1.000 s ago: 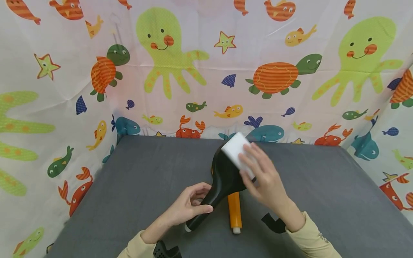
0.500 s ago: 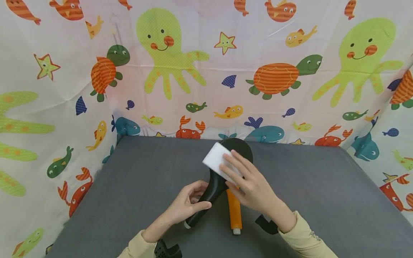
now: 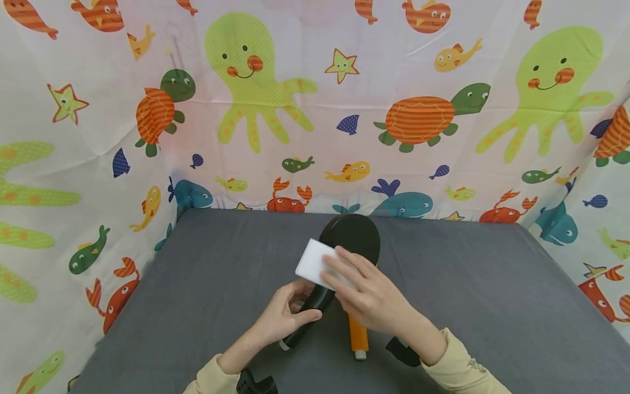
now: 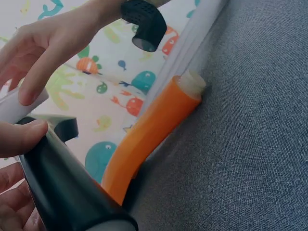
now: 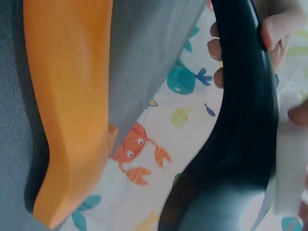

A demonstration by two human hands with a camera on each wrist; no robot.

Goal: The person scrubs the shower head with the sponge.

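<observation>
My left hand (image 3: 279, 318) grips the handle of a black paddle-shaped thing (image 3: 350, 234), rounded at its head and raised at a tilt. My right hand (image 3: 374, 295) holds a white block-like sponge (image 3: 311, 262) against the black surface, where head and handle meet. The right wrist view shows the sponge (image 5: 289, 163) lying along the side of the black neck (image 5: 245, 96). Below, on the table, rests a similar orange thing (image 3: 359, 335); its head is mostly hidden behind the black one. A pale stub (image 4: 194, 83) ends its orange handle (image 4: 149, 127) in the left wrist view.
A grey cloth (image 3: 221, 262) covers the table. White curtains (image 3: 315, 131) printed with sea animals stand behind it and along both sides. Black wrist mounts (image 3: 404, 351) sit on both wrists.
My right hand has slid the sponge down and left, from the black head toward the handle. The black paddle-shaped thing has turned slightly, while my left hand keeps its grip nearly in place.
</observation>
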